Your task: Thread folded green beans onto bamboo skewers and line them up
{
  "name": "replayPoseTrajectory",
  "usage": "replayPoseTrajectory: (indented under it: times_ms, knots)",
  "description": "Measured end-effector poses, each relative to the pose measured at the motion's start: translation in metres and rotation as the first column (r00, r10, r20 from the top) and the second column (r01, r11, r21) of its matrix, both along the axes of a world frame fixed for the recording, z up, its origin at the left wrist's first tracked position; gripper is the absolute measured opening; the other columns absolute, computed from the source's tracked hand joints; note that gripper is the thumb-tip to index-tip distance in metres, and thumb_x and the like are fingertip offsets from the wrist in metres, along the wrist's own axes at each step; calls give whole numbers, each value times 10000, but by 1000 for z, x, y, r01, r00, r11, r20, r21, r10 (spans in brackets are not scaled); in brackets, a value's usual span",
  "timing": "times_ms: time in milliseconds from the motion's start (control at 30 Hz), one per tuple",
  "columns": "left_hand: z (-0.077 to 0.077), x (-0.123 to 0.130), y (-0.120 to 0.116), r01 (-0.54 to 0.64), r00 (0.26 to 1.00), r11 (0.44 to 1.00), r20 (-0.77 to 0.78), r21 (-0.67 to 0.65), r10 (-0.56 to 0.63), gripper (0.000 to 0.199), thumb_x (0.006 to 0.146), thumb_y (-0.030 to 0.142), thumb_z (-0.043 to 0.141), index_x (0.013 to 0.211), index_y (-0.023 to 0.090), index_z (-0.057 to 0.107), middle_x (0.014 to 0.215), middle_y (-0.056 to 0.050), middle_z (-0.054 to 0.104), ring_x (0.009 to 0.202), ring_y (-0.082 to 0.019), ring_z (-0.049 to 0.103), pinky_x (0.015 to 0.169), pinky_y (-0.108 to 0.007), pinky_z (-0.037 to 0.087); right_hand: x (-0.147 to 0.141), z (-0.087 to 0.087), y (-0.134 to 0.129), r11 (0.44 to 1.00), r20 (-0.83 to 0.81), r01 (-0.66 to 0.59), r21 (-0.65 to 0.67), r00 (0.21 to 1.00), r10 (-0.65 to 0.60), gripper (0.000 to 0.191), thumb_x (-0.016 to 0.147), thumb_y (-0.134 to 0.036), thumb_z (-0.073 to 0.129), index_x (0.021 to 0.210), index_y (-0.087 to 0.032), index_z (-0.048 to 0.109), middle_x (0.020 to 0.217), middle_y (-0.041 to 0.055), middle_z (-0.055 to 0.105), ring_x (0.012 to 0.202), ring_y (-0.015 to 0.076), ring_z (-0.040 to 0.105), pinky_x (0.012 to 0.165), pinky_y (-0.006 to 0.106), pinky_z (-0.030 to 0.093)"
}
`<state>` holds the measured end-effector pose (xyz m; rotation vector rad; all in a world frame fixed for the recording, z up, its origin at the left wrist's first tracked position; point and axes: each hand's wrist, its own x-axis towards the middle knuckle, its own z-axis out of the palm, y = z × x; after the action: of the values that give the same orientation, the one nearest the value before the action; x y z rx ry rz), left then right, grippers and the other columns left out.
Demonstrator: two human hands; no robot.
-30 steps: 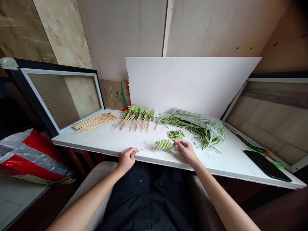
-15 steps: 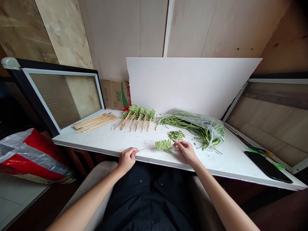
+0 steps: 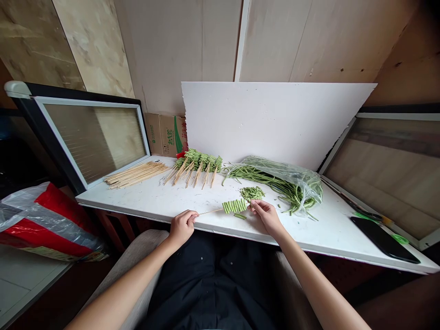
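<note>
My left hand [image 3: 183,227] is closed on the bare end of a bamboo skewer [image 3: 211,211] near the table's front edge. Short green bean pieces [image 3: 234,206] are threaded crosswise in a row along its other half. At the tip end, my right hand [image 3: 266,215] pinches with thumb and forefinger; a bit of green bean seems to be between them, mostly hidden. A loose bean piece [image 3: 239,216] lies just under the skewer. Behind my right fingers sits a small heap of cut bean pieces [image 3: 252,192].
Finished bean skewers [image 3: 199,161] are stacked at the back, left of long beans [image 3: 264,176] in a clear plastic bag [image 3: 304,183]. Bare bamboo skewers [image 3: 135,174] lie at left. A black phone [image 3: 384,238] and scissors [image 3: 367,212] are at right. A white board [image 3: 275,123] stands behind.
Almost nothing differs. Both hands keep their hold on the skewer, and the whole view has shifted very slightly.
</note>
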<state>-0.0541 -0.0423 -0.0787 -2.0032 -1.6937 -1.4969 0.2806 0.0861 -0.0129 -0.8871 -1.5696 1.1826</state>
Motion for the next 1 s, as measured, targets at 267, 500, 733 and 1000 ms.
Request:
replayPoseTrajectory:
  times_ms: [267,500,733,1000]
  knots:
    - [1,0,0,2,1000,1000,-2,-5,-2,248,1013,130,517,933,208,738,787,-18,744,705,-164,698,686,-268,505,0,1,-2,1000,-7,-6,1,1000,6,487,824,-708,780,902,-228,802,877,76,756,735,197,587,734,334,485]
    - [0,0,0,3,1000,1000,-1,-7,-3,263,1016,137,501,933,210,739,787,-21,744,700,-164,697,686,-265,505,0,-1,0,1000,0,2,4,1000,-2,512,803,-719,790,905,-217,801,875,76,757,732,192,590,731,323,485]
    - [0,0,0,-7,1000,1000,-8,2,7,255,1013,139,512,928,209,742,774,-20,742,693,-165,695,676,-265,500,-1,0,0,1000,-1,16,12,1000,-16,549,770,-732,812,891,-197,805,863,87,761,731,196,596,727,328,486]
    - [2,2,-2,-12,1000,1000,-2,19,12,267,977,91,516,910,202,749,752,-15,738,686,-162,696,671,-261,504,0,-2,1,999,22,18,33,1000,-19,549,777,-729,808,873,-189,807,866,94,773,747,204,630,722,325,491]
